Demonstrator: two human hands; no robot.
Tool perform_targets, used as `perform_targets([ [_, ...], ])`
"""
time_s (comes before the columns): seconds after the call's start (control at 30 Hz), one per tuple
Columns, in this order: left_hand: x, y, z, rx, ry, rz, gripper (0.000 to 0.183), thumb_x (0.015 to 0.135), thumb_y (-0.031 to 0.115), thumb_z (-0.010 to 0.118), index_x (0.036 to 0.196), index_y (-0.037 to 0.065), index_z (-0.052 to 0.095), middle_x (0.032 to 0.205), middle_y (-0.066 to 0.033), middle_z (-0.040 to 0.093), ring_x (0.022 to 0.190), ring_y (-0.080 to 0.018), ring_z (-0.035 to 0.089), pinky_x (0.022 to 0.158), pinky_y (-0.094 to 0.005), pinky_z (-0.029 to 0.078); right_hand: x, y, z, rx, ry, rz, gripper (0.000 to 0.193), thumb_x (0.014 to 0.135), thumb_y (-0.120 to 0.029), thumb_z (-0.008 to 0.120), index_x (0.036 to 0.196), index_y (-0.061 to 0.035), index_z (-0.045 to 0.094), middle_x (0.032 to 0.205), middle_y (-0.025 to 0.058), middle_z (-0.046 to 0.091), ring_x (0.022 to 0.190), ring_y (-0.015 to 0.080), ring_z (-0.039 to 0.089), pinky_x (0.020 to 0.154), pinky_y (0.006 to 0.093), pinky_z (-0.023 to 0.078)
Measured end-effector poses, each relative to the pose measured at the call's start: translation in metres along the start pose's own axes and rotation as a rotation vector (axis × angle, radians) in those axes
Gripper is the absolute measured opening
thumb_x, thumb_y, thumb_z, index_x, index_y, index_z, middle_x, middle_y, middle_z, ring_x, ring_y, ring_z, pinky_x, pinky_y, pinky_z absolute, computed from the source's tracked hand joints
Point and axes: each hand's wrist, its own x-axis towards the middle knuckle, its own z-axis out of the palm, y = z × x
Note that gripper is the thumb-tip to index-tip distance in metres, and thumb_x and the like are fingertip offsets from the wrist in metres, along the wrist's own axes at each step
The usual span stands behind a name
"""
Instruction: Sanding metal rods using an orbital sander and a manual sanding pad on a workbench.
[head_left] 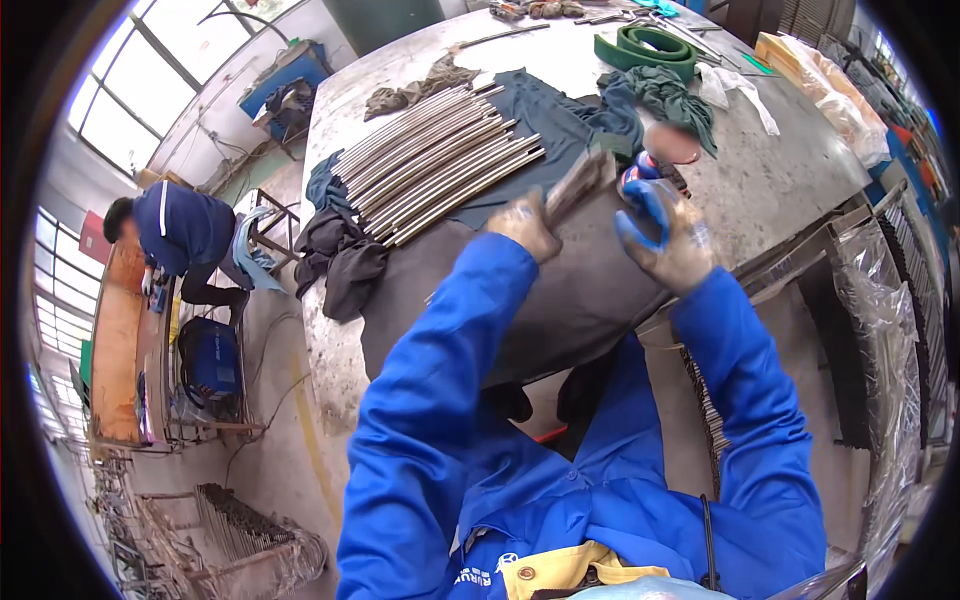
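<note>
A: What is held over the table (780, 180)?

B: A blurred metal bar (578, 185) is gripped by the left hand (527, 226). The right hand (668, 228) is closed around something just beside it; what cannot be told.

A: And around them?

B: Curved metal rods (430, 165) are laid on dark cloth (540, 110) beyond; green rags (675, 100) lie near.

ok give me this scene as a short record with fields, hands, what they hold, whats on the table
left hand: gloved, gripping the near end of a metal bar
right hand: blue and grey glove, closed on a small red and blue object, too blurred to identify
table: grey metal worktable
on table: row of curved metal rods on a dark cloth, green rags, green coiled belt
background: another person in blue bent over a bench at the left
</note>
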Motion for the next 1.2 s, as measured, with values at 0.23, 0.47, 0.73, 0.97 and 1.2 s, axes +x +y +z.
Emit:
perform_targets([
  [0.23, -0.047, -0.015, -0.046, -1.264, 0.661, -0.018, 0.044, 0.075, 0.014, 0.075, 0.116, 0.004, 0.062, 0.098, -0.0140, 0.070, 0.083, -0.0218, 0.067, 0.074, -0.0305, 0.056, 0.031, -0.083, 0.096, 0.692, -0.381, 0.276, 0.054, 0.069, -0.029, 0.078, 0.115, -0.0064, 0.062, 0.112, 0.0152, 0.065, 0.097, 0.0345, 0.065, 0.083, 0.0416, 0.053],
  [0.47, -0.132, -0.120, 0.015, -1.200, -0.091, -0.310, 0.050, 0.081, 0.024, 0.078, 0.125, 0.007, 0.062, 0.111, -0.0118, 0.068, 0.097, -0.0235, 0.067, 0.083, -0.0324, 0.055, 0.067, -0.054, 0.101, -0.152, -0.958, 0.122, 0.049, 0.068, -0.023, 0.076, 0.112, -0.0082, 0.064, 0.121, 0.0131, 0.065, 0.102, 0.0329, 0.066, 0.087, 0.0401, 0.052],
  [0.73, -0.116, -0.176, 0.024, 0.316, 0.077, 0.160, 0.095, 0.076, 0.059, 0.070, 0.150, 0.011, 0.035, 0.149, -0.0211, 0.040, 0.137, -0.0398, 0.036, 0.113, -0.0507, 0.026, -0.008, 0.004, 0.115, -0.296, -0.885, -0.204, 0.081, 0.079, -0.054, 0.066, 0.146, -0.0163, 0.040, 0.150, 0.0200, 0.040, 0.131, 0.0397, 0.046, 0.105, 0.0544, 0.038],
  [0.97, -0.141, -0.189, 0.040, 0.377, -0.098, 0.203, 0.117, 0.069, 0.080, 0.060, 0.157, 0.016, 0.019, 0.161, -0.0201, 0.019, 0.149, -0.0421, 0.012, 0.119, -0.0539, 0.008, -0.051, 0.021, 0.086, -0.344, -0.727, -0.360, 0.094, 0.083, -0.063, 0.058, 0.158, -0.0229, 0.018, 0.161, 0.0173, 0.023, 0.147, 0.0419, 0.022, 0.113, 0.0659, 0.019],
  [1.2, -0.079, -0.198, 0.037, 0.343, -0.107, 0.035, 0.116, 0.069, 0.080, 0.060, 0.157, 0.014, 0.021, 0.161, -0.0195, 0.020, 0.149, -0.0422, 0.014, 0.119, -0.0535, 0.010, 0.002, 0.038, 0.127, -0.266, -0.941, -0.111, 0.090, 0.086, -0.066, 0.055, 0.157, -0.0233, 0.020, 0.163, 0.0162, 0.016, 0.149, 0.0420, 0.015, 0.115, 0.0646, 0.014],
])
